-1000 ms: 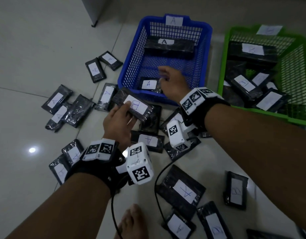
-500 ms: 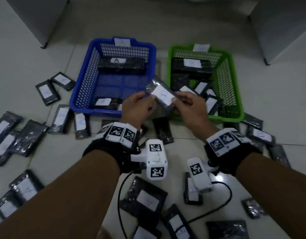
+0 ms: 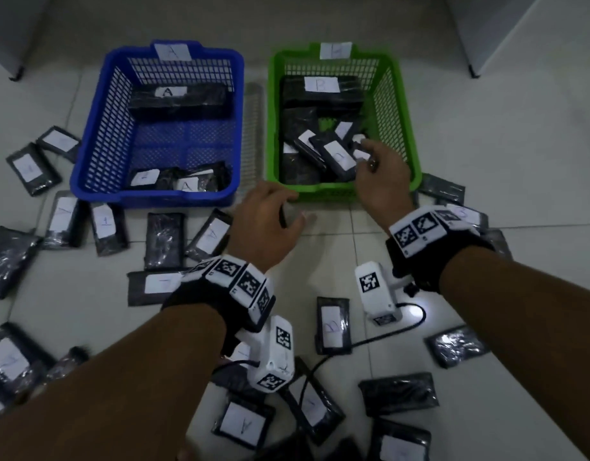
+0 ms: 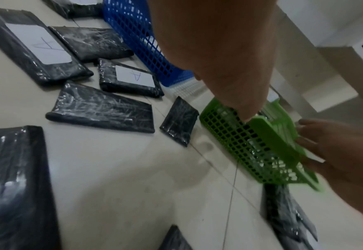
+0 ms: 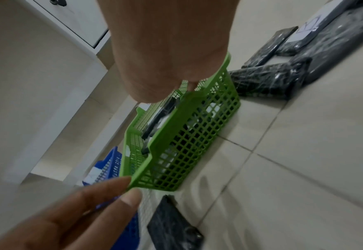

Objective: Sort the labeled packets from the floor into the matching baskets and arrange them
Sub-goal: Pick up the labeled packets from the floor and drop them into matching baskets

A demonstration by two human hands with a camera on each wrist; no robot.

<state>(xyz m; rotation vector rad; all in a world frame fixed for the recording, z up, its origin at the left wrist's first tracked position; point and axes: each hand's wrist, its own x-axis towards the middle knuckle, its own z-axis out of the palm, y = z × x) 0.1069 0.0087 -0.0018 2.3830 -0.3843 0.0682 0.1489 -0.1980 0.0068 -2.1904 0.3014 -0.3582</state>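
The right hand [image 3: 382,174] reaches over the near rim of the green basket [image 3: 410,134], its fingers curled down among the black packets there; whether its grip has hold of one cannot be told, though the fingertips sit against a packet with a white label [image 3: 337,156] lying tilted on the pile. The left hand [image 3: 265,224] hovers above the floor [image 3: 486,128] just in front of that basket's near left corner, fingers loosely spread and holding nothing. The blue basket [image 3: 97,141], tagged A, stands just left of the green one, with one A packet [image 3: 177,94] at its far wall and two more at its near wall. Many wrapped packets lie scattered on the floor around both baskets, among them an A packet [image 3: 208,236] beside the left hand.
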